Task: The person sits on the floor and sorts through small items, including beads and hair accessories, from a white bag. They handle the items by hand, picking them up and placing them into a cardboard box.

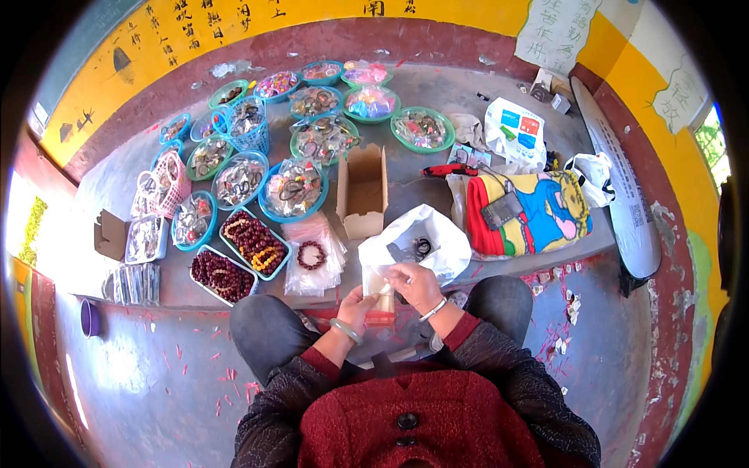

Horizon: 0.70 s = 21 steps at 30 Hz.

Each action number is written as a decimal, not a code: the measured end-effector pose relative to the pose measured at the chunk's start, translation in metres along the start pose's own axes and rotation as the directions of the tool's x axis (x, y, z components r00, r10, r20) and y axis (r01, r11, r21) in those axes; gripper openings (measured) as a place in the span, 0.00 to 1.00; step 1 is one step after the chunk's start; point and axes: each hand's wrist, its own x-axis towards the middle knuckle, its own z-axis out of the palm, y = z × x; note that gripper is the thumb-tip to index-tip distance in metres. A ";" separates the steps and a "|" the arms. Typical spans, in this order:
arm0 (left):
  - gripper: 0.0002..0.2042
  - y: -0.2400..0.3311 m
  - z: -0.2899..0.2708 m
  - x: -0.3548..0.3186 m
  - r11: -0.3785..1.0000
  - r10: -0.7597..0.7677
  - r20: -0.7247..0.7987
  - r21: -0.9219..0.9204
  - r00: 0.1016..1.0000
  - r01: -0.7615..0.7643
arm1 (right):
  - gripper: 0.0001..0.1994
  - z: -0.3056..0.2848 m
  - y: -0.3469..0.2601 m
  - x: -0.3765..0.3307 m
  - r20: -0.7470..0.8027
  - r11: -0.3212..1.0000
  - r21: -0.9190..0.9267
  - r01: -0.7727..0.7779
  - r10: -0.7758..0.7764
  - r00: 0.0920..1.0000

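Clear flat plastic bag (374, 288) above the lap, pinched by both hands: left hand (356, 307) low, right hand (418, 287) near the top.
Can't tell if it's filled or sealed. Dark-red bead bracelet (312, 255) lies unbagged on a stack of clear plastic sleeves (328, 273); two pale-blue-rimmed rectangular trays (268, 277) hold more loose strands. Round blue and green plastic baskets (300, 219) hold pieces already packeted.

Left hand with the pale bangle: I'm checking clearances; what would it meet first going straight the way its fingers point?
The left hand would first meet the small, flat, clear plastic bag its fingers seem to touch; beyond that, probably the right hand, though depth is unclear.
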 end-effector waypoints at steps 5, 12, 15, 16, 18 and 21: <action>0.16 0.002 0.009 -0.002 0.977 -0.019 0.057 0.211 0.998 0.007 | 0.05 0.001 0.013 0.000 0.069 1.000 -0.007 0.000 0.000 0.998; 0.23 0.000 0.010 -0.001 0.948 -0.062 0.163 0.318 0.985 0.007 | 0.06 0.000 0.008 -0.001 0.040 0.985 -0.171 0.012 -0.006 0.999; 0.23 -0.003 0.008 -0.003 0.940 -0.097 0.170 0.339 0.981 0.034 | 0.04 -0.003 0.005 0.002 -0.008 0.991 -0.124 -0.054 0.053 0.999; 0.23 -0.005 0.007 -0.001 0.938 -0.105 0.175 0.344 0.979 0.039 | 0.03 -0.001 0.014 0.004 -0.059 0.990 -0.121 -0.077 0.070 0.996; 0.24 -0.011 -0.003 0.007 0.917 -0.055 0.107 0.399 0.993 0.008 | 0.03 0.005 0.038 0.007 -0.158 0.987 -0.110 -0.120 0.102 0.982; 0.21 -0.020 -0.043 0.027 0.931 0.056 -0.115 0.366 0.992 -0.010 | 0.05 -0.009 0.033 0.018 -0.119 0.903 0.332 -0.273 0.328 0.937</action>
